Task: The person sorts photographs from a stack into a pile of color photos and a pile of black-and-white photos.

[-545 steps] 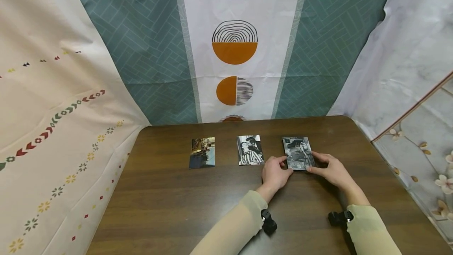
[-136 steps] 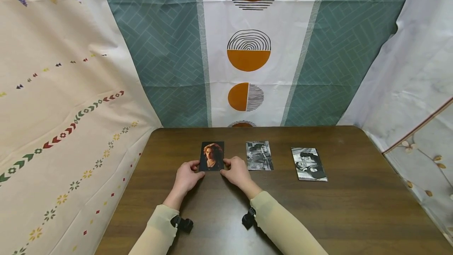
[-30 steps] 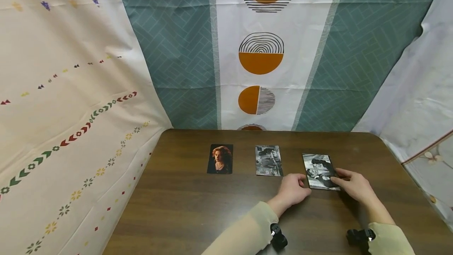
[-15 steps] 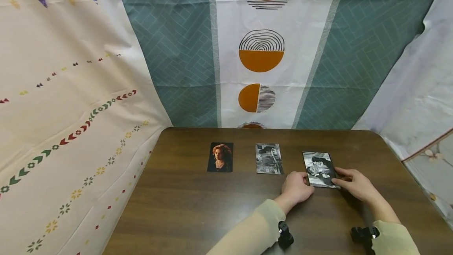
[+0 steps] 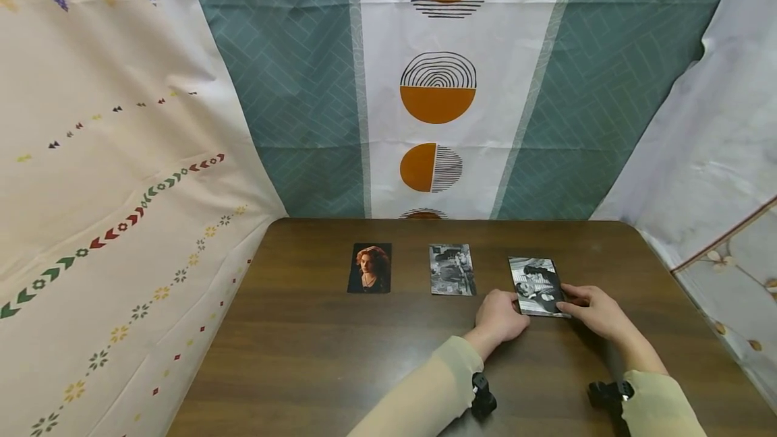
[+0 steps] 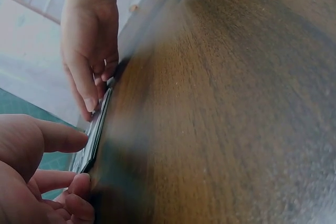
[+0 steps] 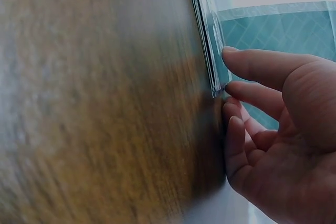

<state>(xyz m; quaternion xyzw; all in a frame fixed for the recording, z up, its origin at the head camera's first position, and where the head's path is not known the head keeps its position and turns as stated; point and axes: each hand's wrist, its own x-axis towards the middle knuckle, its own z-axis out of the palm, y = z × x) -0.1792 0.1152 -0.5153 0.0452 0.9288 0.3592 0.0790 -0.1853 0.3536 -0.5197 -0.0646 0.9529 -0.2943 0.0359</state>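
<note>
Curled left hand (image 5: pixel 501 317) and right hand (image 5: pixel 597 313) pinch the photo stack (image 5: pixel 537 286) by opposite edges, table (image 5: pixel 315 356) stretching out nearside.

Behind the far edge of the wooden tabletop (image 5: pixel 291 356) hangs a green cloth (image 5: pixel 285 73), its white middle band (image 5: pixel 379 113) printed with orange circles (image 5: pixel 437 105). Patterned cream cloth (image 5: pixel 200 329) lines the left edge, blossom-printed white cloth (image 5: pixel 686 154) the right.

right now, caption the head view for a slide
Left hand and right hand flank a monochrome-topped photo stack on a brown wooden table.
</note>
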